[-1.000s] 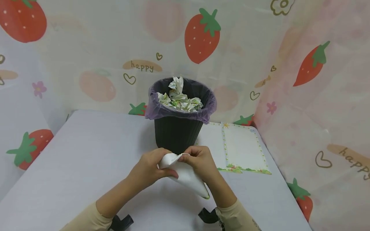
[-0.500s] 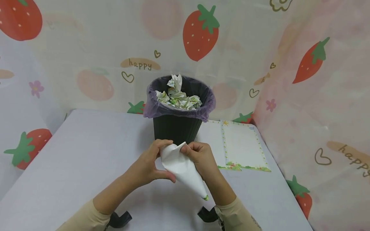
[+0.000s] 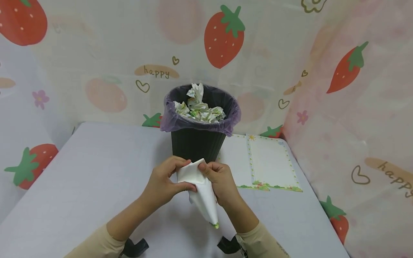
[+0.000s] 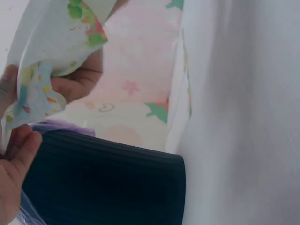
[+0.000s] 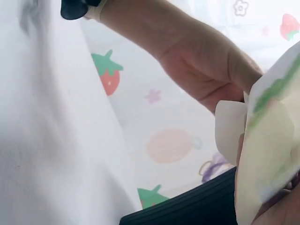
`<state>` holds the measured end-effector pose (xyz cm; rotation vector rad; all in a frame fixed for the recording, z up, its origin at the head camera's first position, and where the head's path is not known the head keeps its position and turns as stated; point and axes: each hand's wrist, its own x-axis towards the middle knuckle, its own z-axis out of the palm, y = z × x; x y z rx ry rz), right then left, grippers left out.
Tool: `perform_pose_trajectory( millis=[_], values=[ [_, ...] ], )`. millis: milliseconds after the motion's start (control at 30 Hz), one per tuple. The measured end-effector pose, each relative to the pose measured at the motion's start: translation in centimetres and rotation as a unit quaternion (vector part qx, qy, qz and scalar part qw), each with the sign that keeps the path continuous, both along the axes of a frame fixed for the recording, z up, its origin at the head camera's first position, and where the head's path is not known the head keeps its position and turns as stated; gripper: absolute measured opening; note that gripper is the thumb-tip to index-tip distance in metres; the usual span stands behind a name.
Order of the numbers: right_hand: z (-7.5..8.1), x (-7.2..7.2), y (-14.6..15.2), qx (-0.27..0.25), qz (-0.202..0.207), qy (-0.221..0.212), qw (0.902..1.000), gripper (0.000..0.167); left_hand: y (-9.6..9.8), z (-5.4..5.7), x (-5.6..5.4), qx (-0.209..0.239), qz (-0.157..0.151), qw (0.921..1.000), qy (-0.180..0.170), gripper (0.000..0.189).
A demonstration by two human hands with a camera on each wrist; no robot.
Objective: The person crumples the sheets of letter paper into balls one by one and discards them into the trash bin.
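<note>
A white sheet of paper (image 3: 204, 202) with a printed colourful border is folded into a cone-like shape, its narrow end pointing down toward me. My left hand (image 3: 162, 181) pinches its left edge between thumb and fingers. At the upper right edge, my right hand (image 3: 222, 182) grips the sheet, thumb on top. In the left wrist view the paper's printed side (image 4: 61, 42) curves between both hands. The right wrist view shows the bent sheet (image 5: 272, 140), with part of the hands hidden behind it.
A black bin (image 3: 195, 143) with a purple liner (image 3: 180, 123) stands just beyond my hands. Crumpled papers (image 3: 204, 111) fill its mouth. Flat bordered sheets (image 3: 272, 161) lie overlapping on the white table (image 3: 113, 161) at right. Strawberry-printed cloth (image 3: 113, 43) hangs behind.
The paper's narrow end has swung left. My left fingers loosened around half a second ago and now pinch the paper again. The right hand has shifted slightly left while keeping its grip.
</note>
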<state>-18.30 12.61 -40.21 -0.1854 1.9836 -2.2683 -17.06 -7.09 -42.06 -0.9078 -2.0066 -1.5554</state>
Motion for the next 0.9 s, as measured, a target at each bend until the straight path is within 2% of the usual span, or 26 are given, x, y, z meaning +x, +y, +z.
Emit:
perform_pose_trajectory(
  millis=[133, 167, 233, 300, 367, 433, 500, 567, 700, 800, 900],
  values=[
    [-0.1, 0.1, -0.3, 0.010, -0.001, 0.019, 0.9998, 0.033, -0.1, 0.1, 0.2, 0.033, -0.013, 0.9964, -0.078, 0.049],
    [-0.2, 0.1, -0.2, 0.019, 0.004, 0.032, 0.9993, 0.036, -0.2, 0.2, 0.3, 0.037, -0.016, 0.9944, -0.097, 0.045],
    [-0.3, -0.1, 0.1, 0.039, 0.032, 0.071, 0.9962, 0.055, -0.4, 0.5, 0.4, 0.045, -0.022, 0.9891, -0.138, 0.039],
    [-0.2, -0.4, 0.7, 0.047, 0.090, 0.124, 0.9871, 0.081, -0.6, 1.1, 0.5, 0.056, -0.026, 0.9823, -0.177, 0.034],
    [-0.1, -0.6, 1.2, 0.043, 0.170, 0.168, 0.9700, 0.101, -1.0, 1.6, 0.6, 0.068, -0.027, 0.9762, -0.204, 0.033],
    [0.2, -0.7, 1.6, 0.026, 0.241, 0.181, 0.9530, 0.108, -1.3, 2.0, 0.5, 0.081, -0.032, 0.9712, -0.222, 0.034],
    [0.4, -0.7, 1.9, 0.026, 0.275, 0.177, 0.9447, 0.107, -1.3, 2.2, 0.4, 0.088, -0.038, 0.9702, -0.222, 0.035],
    [0.6, -0.5, 1.8, 0.033, 0.266, 0.166, 0.9489, 0.099, -1.3, 2.1, 0.3, 0.088, -0.045, 0.9706, -0.219, 0.036],
    [0.8, -0.3, 1.6, 0.075, 0.195, 0.145, 0.9671, 0.088, -0.9, 1.7, 0.2, 0.072, -0.047, 0.9731, -0.214, 0.037],
    [0.9, -0.3, 1.5, 0.110, 0.140, 0.129, 0.9754, 0.084, -0.5, 1.4, 0.5, 0.044, -0.049, 0.9745, -0.215, 0.038],
    [0.7, -0.3, 1.4, 0.129, 0.095, 0.123, 0.9795, 0.078, -0.1, 1.3, 0.8, 0.014, -0.066, 0.9773, -0.201, 0.059]
  ],
)
